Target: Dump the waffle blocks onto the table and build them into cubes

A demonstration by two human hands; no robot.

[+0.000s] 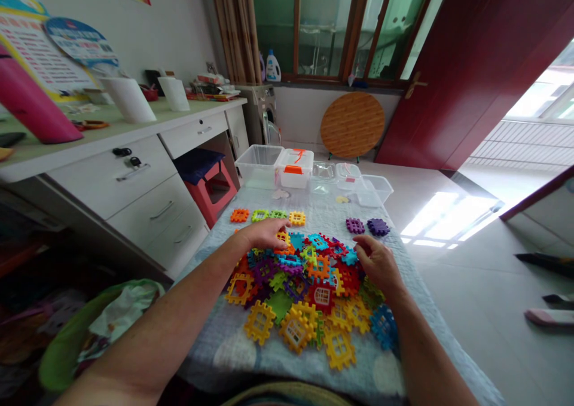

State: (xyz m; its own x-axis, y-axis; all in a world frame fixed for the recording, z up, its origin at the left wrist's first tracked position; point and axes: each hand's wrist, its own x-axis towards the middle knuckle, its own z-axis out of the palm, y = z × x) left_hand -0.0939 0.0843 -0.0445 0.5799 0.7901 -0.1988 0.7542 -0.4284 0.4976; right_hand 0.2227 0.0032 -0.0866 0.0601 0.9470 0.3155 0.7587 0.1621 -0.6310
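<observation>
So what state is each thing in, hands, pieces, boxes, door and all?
Left hand: at the heap's far left, grip unclear
Right hand: fingers bent, at the heap's right edge, grip unclear
Heap of plastic pieces: loose, overlapping
Four pieces beyond left hand: set in a row
Two purple pieces: apart from the heap
Left clear bin: open-topped
Orange-latched box: lid on
Red door: open
Round tabletop: tilted up on edge
Detergent bottle: upright

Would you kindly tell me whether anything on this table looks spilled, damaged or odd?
Nothing clearly stands out: the colourful blocks lie jumbled near the left hand and right hand, with no spill or break visible.
</observation>
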